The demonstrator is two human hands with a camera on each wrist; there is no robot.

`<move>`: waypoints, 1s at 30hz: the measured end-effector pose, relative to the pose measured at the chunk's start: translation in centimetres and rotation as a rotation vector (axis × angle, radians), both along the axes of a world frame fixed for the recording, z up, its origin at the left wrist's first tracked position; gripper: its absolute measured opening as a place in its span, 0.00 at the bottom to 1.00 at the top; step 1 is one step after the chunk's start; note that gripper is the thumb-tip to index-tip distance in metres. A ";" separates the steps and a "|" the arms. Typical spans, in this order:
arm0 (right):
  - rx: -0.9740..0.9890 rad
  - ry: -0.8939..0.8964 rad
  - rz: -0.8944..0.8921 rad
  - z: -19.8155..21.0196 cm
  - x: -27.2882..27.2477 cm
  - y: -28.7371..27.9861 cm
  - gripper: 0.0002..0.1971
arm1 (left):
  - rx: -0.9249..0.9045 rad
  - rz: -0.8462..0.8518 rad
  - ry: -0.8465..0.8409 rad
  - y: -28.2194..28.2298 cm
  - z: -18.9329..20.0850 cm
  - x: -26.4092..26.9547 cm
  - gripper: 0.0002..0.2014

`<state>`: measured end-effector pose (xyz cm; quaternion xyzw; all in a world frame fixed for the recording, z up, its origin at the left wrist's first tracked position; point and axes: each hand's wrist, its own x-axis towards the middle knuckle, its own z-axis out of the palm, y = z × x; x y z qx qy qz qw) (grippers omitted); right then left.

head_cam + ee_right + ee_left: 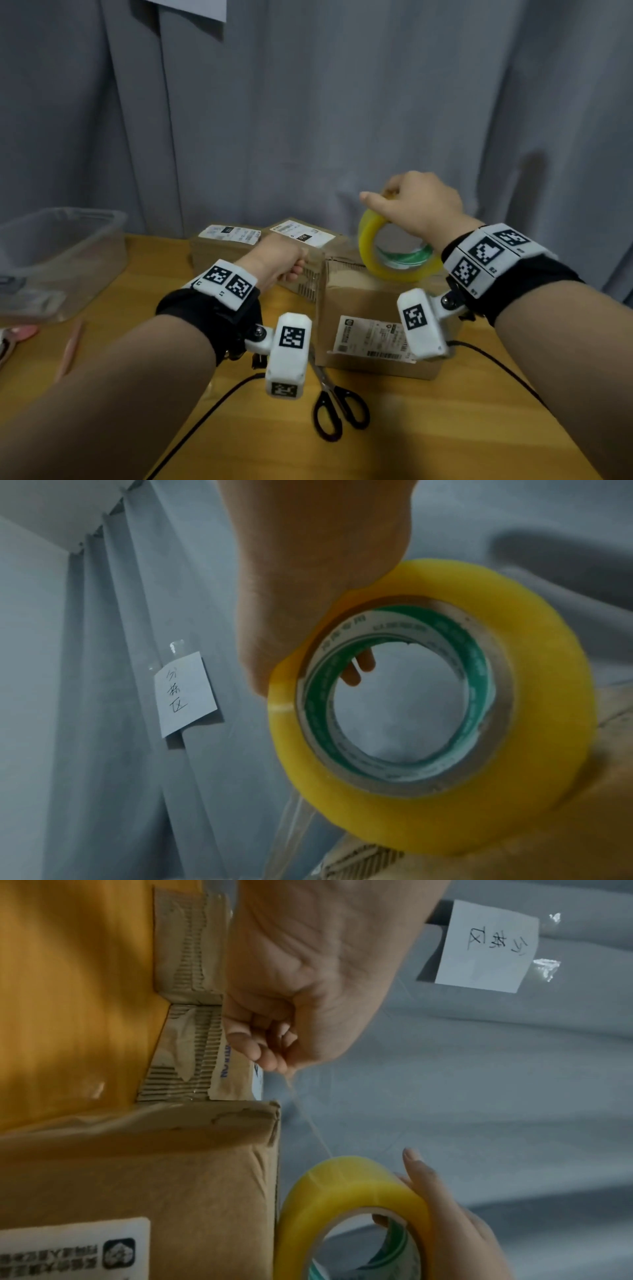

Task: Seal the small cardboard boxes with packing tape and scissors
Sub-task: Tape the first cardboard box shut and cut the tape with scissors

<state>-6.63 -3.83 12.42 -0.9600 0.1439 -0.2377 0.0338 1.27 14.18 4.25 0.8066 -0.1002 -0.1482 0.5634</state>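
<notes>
R hand [419,209] up over the near box, fingers curled thru the core of the tape roll [394,255], gripping it; index finger sticks out straight. Roll is yellowish-clear w/ green-printed core, held on edge, lower rim at or just above the near box [370,308] top; contact unclear. L hand [279,262] closed, fingertips pinching the free tape end [291,1074]; strip runs taut from that pinch to the roll. L hand sits at the box's far-left corner, in front of two more labelled boxes [260,246] at the back. Near box has a shipping label on its front face. Scissors [337,401], black handles, lie flat on the wood table [445,428] just in front of the box, untouched. Clear plastic tub [61,260] far left; grey curtain [308,102] behind w/ a paper note [486,946] taped on.
</notes>
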 end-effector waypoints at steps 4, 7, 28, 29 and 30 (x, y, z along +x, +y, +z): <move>-0.162 0.032 0.006 -0.6 0.1 1.3 0.30 | -0.002 0.030 -0.002 0.5 -0.7 0.1 0.14; -0.246 0.078 0.013 -0.5 0.9 2.2 0.28 | 0.008 0.044 0.026 0.6 -1.5 0.2 0.15; 0.092 -0.014 0.289 -0.8 0.1 0.7 0.26 | 0.289 -0.144 0.051 -1.3 -6.8 -1.1 0.12; 0.121 -0.005 0.291 -0.9 -0.1 0.3 0.29 | 0.269 -0.135 -0.010 -1.2 -6.8 -0.9 0.12; 0.154 -0.009 0.284 -1.2 -0.3 -0.2 0.31 | 0.196 -0.115 -0.079 -1.2 -6.5 -0.7 0.11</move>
